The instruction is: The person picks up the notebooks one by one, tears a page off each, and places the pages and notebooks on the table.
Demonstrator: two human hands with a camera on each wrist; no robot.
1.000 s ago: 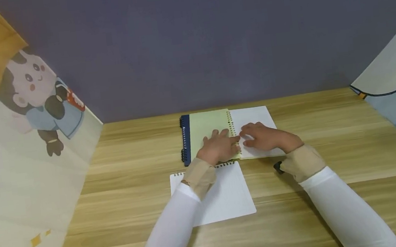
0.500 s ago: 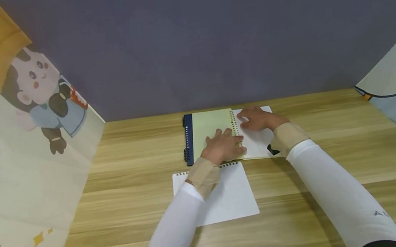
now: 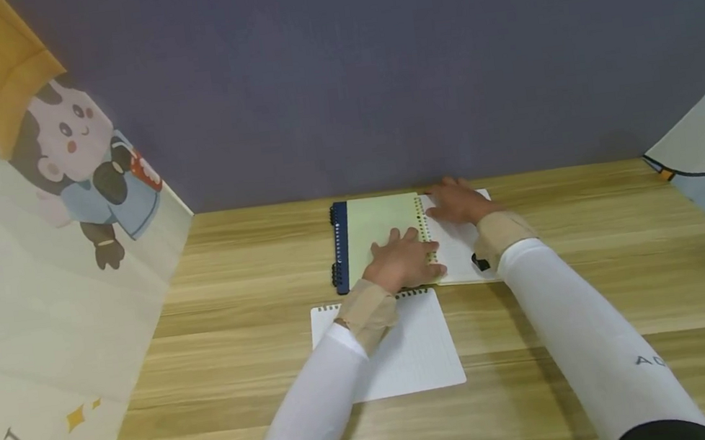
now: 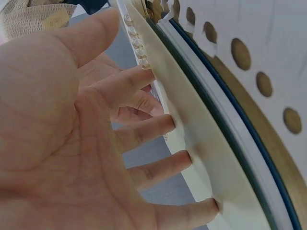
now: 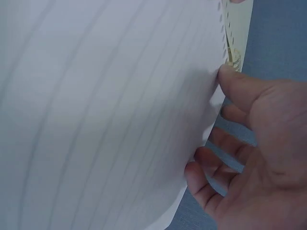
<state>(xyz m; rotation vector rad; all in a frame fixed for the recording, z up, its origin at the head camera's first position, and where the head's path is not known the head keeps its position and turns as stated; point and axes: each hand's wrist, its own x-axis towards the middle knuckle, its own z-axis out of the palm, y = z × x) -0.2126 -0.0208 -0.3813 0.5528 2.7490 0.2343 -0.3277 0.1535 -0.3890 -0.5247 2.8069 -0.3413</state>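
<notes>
An opened ring-bound notebook lies against the dark wall, its pale green cover (image 3: 381, 220) on the left and a white lined page (image 3: 457, 255) on the right. My left hand (image 3: 396, 262) presses spread fingertips onto the cover beside the rings; the left wrist view shows these fingers (image 4: 139, 134) straight. At the page's far end, my right hand (image 3: 457, 202) rests with its thumb close to the rings. In the right wrist view, bent fingertips (image 5: 195, 175) touch the lined page (image 5: 120, 120) near its edge. Nothing is visibly gripped by either hand.
A white punched sheet (image 3: 414, 358) lies nearer on the wooden table (image 3: 240, 320), partly under my left forearm. A navy strip with black rings (image 3: 341, 250) borders the green cover's left side. The dark wall (image 3: 376, 86) rises directly behind the notebook.
My right hand has moved away from me, from the page's middle near the rings to its far end. The left hand stays on the green cover.
</notes>
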